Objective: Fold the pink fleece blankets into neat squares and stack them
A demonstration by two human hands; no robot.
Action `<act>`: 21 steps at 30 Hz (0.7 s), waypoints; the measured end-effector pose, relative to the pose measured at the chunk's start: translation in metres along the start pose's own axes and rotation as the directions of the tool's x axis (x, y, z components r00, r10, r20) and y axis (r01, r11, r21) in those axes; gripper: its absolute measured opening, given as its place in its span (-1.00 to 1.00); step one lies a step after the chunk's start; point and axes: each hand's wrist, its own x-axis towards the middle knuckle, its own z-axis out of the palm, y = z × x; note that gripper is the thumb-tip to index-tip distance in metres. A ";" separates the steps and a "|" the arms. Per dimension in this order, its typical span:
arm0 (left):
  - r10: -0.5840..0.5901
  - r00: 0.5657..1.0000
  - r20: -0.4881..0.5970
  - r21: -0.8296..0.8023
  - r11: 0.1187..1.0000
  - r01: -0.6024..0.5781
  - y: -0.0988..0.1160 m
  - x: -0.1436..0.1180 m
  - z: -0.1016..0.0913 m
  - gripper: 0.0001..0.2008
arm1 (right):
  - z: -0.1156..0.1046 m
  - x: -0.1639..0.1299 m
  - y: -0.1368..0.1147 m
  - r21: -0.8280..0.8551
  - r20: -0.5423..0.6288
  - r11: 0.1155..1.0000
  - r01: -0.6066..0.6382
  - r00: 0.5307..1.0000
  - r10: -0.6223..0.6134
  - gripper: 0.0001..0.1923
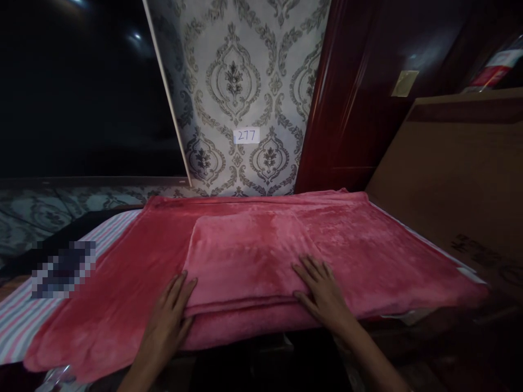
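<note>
A smaller pink plush cloth [245,250], folded into a rough rectangle, lies on a wide pink plush blanket [114,256]. Its front edge shows stacked layers. My left hand [165,316] touches the folded cloth's front left corner, fingers stretched forward and the thumb apart. On the right side of the same cloth, my right hand [322,291] lies flat with its fingers spread. Neither hand grips anything.
A striped cloth [20,310] shows under the blanket at the left, with a blurred-out item on it. A large cardboard box [449,179] stands at the right, a bottle [496,68] above it. Behind are a dark screen [90,92] and patterned wall [245,65].
</note>
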 end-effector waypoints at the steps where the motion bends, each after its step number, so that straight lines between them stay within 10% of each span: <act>1: -0.006 1.000 0.004 -0.004 1.000 0.006 -0.001 -0.001 0.000 -0.37 | 0.001 -0.008 0.008 -0.004 -0.020 1.000 0.003 1.000 -0.003 -0.36; 12: 0.053 0.999 0.007 0.151 0.987 -0.054 0.008 0.010 -0.013 -0.41 | 0.016 -0.035 0.039 0.151 -0.204 0.982 -0.115 0.968 0.145 -0.21; 21: 0.238 0.962 0.130 -0.096 0.969 -0.227 0.099 0.059 -0.029 -0.18 | -0.004 -0.012 0.037 0.214 -0.298 0.973 -0.083 0.943 0.146 -0.40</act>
